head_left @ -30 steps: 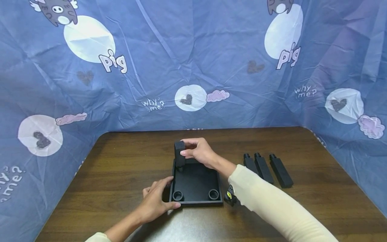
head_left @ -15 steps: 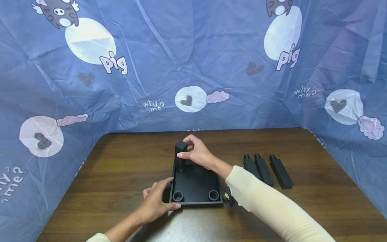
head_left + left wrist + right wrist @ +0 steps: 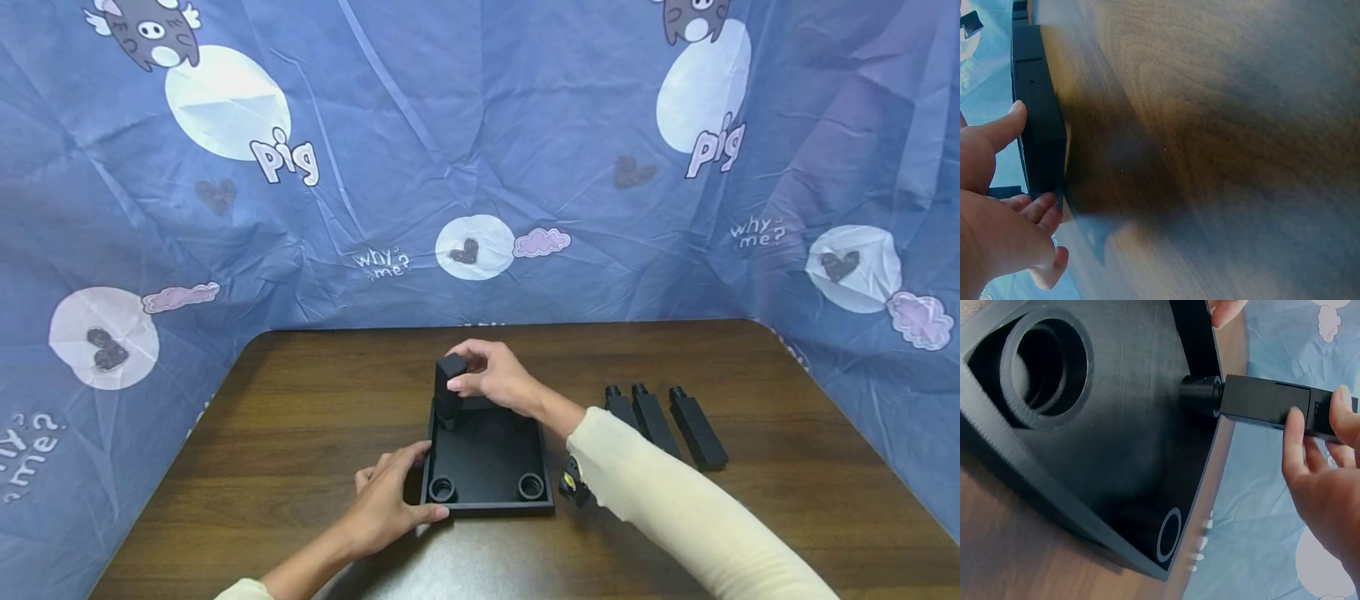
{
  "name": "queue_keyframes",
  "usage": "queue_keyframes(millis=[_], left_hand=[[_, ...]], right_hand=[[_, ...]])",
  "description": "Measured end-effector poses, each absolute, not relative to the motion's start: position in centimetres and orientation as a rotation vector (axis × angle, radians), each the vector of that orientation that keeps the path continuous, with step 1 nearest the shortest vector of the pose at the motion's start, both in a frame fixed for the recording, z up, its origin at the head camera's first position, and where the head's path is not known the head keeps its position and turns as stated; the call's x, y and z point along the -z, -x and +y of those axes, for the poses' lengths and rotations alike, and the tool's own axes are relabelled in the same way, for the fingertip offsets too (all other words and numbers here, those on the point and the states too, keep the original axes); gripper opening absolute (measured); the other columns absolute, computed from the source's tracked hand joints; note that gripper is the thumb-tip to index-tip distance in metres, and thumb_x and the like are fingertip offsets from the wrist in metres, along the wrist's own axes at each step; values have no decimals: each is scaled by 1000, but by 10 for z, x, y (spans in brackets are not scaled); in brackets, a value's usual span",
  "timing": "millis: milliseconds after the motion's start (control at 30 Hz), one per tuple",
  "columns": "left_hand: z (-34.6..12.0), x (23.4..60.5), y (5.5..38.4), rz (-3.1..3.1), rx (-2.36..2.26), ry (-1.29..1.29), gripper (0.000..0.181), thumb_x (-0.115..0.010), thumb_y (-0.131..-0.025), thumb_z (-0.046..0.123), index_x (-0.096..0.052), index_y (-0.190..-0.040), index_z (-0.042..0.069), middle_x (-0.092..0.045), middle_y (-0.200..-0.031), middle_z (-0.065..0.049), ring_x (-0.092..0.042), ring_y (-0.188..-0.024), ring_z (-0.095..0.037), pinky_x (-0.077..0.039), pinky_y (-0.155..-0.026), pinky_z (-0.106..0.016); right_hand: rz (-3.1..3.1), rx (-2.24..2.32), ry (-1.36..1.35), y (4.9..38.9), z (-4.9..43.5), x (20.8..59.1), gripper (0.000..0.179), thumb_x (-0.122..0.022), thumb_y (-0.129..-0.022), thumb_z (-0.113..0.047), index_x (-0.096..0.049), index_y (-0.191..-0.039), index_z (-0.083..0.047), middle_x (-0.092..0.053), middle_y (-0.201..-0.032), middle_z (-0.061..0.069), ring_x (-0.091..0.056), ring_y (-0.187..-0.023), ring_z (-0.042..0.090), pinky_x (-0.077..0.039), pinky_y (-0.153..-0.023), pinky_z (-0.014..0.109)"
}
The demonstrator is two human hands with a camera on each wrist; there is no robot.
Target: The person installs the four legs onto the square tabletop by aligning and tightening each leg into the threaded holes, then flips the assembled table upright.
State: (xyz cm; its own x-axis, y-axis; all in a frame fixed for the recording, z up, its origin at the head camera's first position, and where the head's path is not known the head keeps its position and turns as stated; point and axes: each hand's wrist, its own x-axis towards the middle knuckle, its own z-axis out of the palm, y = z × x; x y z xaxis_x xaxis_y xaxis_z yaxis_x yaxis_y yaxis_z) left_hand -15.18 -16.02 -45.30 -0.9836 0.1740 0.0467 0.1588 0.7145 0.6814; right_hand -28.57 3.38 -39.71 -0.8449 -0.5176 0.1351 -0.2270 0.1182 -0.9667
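The black post [image 3: 444,390] is clamped in the right hand's [image 3: 501,381] fingers and thumb, its neck end at the corner socket [image 3: 1194,395] at ten o'clock of the black tray [image 3: 487,457]. The tray's eight-o'clock corner is gripped by the left hand [image 3: 386,502]. Three similar posts [image 3: 699,429] are laid at three o'clock on the wooden table [image 3: 300,400].

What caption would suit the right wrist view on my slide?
The right hand holds a black block end-on at a corner socket of a black tray.
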Motion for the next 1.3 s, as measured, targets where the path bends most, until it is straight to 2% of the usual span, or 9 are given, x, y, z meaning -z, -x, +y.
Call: queue_keyframes(millis=[200,333,433,600,700,800,967,1167,1300], left_hand=[[-160,454,151,2900,-1138,-284,83,-90,-66,31,-52,-137,9,-61,-122,-7,-50,-115,-25,-24,-87,-49],[-159,454,151,2896,-1138,-283,83,-90,-67,31,-52,-137,8,-61,-122,-7,-50,-115,-25,-24,-87,-49],[-159,453,151,2898,-1136,-281,83,-90,-67,31,-52,-137,9,-61,-122,-7,-50,-115,-26,-24,-87,-49],[-160,453,151,2904,-1142,-285,83,-90,-66,31,-52,-137,8,-61,-122,-7,-50,-115,-26,-23,-87,-49],[-160,453,151,2901,-1139,-281,83,-90,-67,31,-52,-137,8,-61,-122,-7,-50,-115,-26,-23,-87,-48],[-160,453,151,2901,-1131,-277,83,-90,-67,31,-52,-137,9,-61,-122,-7,-50,-115,-26,-23,-87,-48],[-160,454,150,2915,-1129,-290,83,-90,-66,30,-52,-136,8,-62,-121,-7,-50,-114,-26,-24,-86,-48],[-160,454,151,2917,-1138,-295,83,-91,-66,29,-52,-136,8,-62,-122,-7,-50,-114,-26,-24,-86,-49],[-159,453,151,2912,-1138,-295,83,-90,-66,29,-52,-137,8,-62,-122,-7,-50,-115,-26,-24,-87,-49]], right_hand=[[2416,1722,749,285,24,400,34,-86,-73,-7,-58,-92,-4,-65,-85,6,-62,-74,14,-53,-65,29],[2533,1639,748,283,21,400,38,-87,-73,-17,-54,-89,-8,-65,-82,4,-60,-73,15,-46,-66,27],[2542,1627,779,283,20,400,38,-86,-75,-16,-59,-100,-5,-65,-90,6,-59,-78,16,-47,-70,27],[2437,1605,903,285,26,399,51,-81,-80,-11,-60,-127,-7,-62,-118,10,-56,-90,19,-47,-82,36],[2343,1588,920,287,31,397,52,-77,-84,-11,-59,-133,-10,-59,-129,9,-57,-97,22,-48,-84,38],[2267,1579,886,290,36,394,51,-75,-86,-12,-59,-134,-11,-57,-134,9,-56,-104,25,-48,-84,34],[2107,1657,834,292,41,391,49,-70,-88,-4,-57,-135,-5,-58,-129,13,-54,-105,30,-51,-84,34],[2202,1700,827,293,38,394,42,-75,-85,-8,-64,-125,-4,-64,-113,9,-59,-95,21,-50,-79,32],[2196,1790,777,290,32,395,38,-79,-80,-6,-67,-116,-2,-64,-101,11,-61,-86,18,-54,-75,38]])
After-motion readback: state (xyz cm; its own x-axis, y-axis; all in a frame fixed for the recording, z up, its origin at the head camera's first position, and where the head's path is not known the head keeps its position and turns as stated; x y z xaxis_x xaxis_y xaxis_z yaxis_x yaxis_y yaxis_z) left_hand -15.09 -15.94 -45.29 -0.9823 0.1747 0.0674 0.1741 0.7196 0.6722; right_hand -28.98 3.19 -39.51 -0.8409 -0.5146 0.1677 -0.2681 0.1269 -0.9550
